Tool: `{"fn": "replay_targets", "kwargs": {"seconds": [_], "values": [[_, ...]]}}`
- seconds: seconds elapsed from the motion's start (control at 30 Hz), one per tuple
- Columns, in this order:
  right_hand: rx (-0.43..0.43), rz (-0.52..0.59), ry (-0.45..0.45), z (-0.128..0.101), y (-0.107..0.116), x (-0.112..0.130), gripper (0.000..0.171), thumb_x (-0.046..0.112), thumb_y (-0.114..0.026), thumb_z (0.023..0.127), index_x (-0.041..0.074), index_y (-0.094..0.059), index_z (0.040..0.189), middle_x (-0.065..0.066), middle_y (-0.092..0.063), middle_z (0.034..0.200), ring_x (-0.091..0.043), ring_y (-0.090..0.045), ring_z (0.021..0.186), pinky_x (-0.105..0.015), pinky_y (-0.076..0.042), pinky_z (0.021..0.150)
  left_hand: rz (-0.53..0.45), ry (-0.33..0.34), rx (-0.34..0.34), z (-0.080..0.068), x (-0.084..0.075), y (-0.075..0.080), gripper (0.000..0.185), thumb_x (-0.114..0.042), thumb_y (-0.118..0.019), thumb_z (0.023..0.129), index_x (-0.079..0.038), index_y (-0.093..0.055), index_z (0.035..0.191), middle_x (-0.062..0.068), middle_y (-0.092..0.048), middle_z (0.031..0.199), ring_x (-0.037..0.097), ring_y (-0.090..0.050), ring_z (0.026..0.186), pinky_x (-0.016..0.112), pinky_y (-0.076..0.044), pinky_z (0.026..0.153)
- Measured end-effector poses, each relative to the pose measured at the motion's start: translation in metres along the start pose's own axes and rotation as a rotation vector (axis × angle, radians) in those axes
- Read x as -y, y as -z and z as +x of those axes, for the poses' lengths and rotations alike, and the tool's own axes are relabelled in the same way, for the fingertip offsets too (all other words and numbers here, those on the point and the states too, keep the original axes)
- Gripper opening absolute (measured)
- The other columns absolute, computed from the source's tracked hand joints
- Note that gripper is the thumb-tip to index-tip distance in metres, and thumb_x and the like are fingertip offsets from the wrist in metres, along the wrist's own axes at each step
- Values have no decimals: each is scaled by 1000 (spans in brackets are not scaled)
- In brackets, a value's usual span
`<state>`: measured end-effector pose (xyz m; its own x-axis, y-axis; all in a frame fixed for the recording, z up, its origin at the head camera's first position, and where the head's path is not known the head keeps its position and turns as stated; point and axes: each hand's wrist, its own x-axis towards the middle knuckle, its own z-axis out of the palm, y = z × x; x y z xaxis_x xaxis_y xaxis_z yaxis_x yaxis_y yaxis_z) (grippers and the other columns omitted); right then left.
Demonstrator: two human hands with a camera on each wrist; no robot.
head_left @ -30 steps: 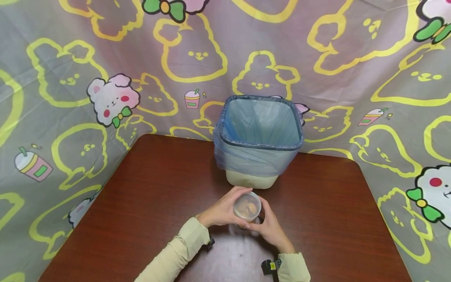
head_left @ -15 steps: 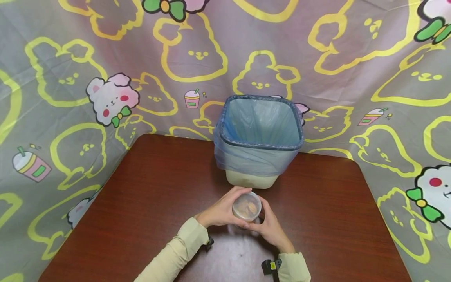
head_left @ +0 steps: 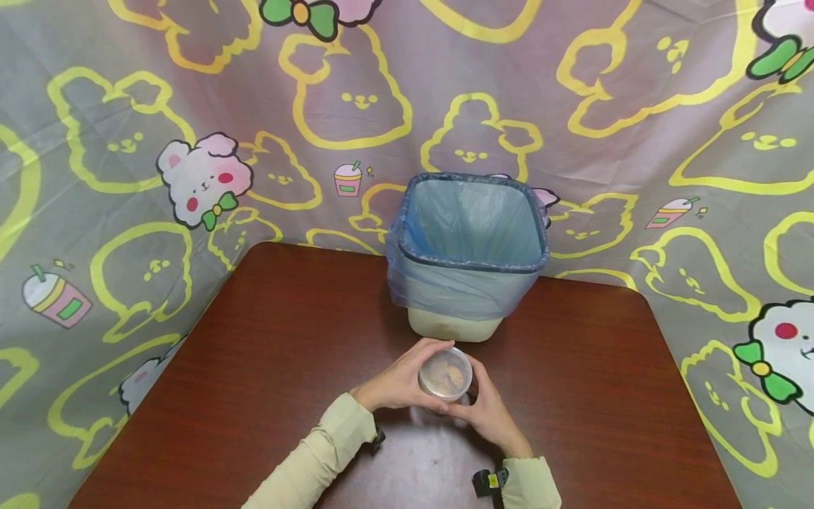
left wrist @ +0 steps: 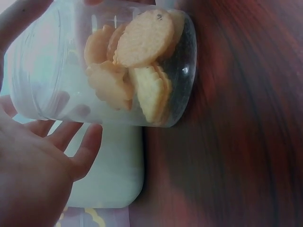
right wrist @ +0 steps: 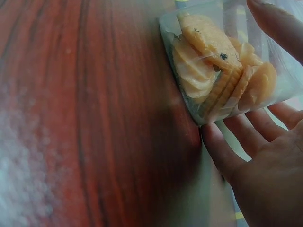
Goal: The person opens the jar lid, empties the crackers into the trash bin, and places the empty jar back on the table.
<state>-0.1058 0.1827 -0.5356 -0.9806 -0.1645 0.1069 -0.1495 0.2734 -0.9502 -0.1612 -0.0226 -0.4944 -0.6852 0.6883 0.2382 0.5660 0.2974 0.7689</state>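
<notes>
Head view: both hands cupped a small clear plastic jar [head_left: 446,374] of round biscuits on a dark wooden tabletop [head_left: 254,367], just in front of a bin [head_left: 469,254] lined with a blue bag. The left hand [head_left: 397,382] wrapped its fingers round the jar's left side, the right hand [head_left: 483,410] round the right. Compared with a second before, the jar had barely shifted, so the grip seemed only to be settling, with the jar not yet moved toward the bin.

Left wrist view: the jar [left wrist: 104,66] lay close to the palm, fingers [left wrist: 71,137] curled partly round its wall; biscuits [left wrist: 137,61] were piled against its base.

Right wrist view: the right hand's fingers [right wrist: 236,142] curved under and over the jar [right wrist: 227,66], holding it lightly just beside the tabletop.
</notes>
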Motion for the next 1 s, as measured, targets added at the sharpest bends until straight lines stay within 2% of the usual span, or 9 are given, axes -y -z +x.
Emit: {"fn": "replay_targets", "kwargs": {"seconds": [0.13,0.27,0.33,0.57,0.83,1.0], "values": [[2,15,6,-1,0,9,90,11,-87,69,7,-36,143,-16,-50,140,-28,-54,119,-28,-46,95,-14,4,-1,-1,-1,1,101,-31,-91,63,-19,-38,147,1,-46,139,18,-48,127,32,-40,106],[-2,21,-16,-1,-1,10,91,8,-87,68,6,-36,143,-17,-50,140,-31,-53,120,-28,-45,96,-5,-6,-8,-3,0,3,101,-32,-91,62,-21,-37,147,0,-46,139,15,-48,126,32,-40,106],[-5,22,-27,1,-1,1,92,11,-87,67,10,-36,143,-14,-50,141,-29,-53,121,-28,-45,97,5,-13,-14,-4,1,4,102,-34,-92,62,-21,-37,147,0,-46,140,15,-48,126,32,-40,106],[-5,15,-32,0,-1,0,92,17,-89,66,14,-37,142,-10,-51,140,-25,-54,120,-28,-45,97,31,-8,-11,-9,3,8,101,-36,-90,65,-17,-36,148,0,-46,139,17,-48,127,35,-41,106],[9,38,-23,0,-1,-2,93,18,-89,66,18,-37,142,-9,-49,140,-27,-51,122,-26,-43,97,64,-28,-12,-14,6,12,95,-32,-88,69,-12,-37,147,8,-49,137,25,-50,126,38,-42,105],[10,39,-24,0,-1,-2,94,18,-90,65,18,-37,142,-10,-49,140,-27,-51,122,-26,-43,97,54,-8,-4,-16,6,14,95,-31,-88,69,-12,-37,147,9,-49,138,24,-49,128,40,-41,106]]}}
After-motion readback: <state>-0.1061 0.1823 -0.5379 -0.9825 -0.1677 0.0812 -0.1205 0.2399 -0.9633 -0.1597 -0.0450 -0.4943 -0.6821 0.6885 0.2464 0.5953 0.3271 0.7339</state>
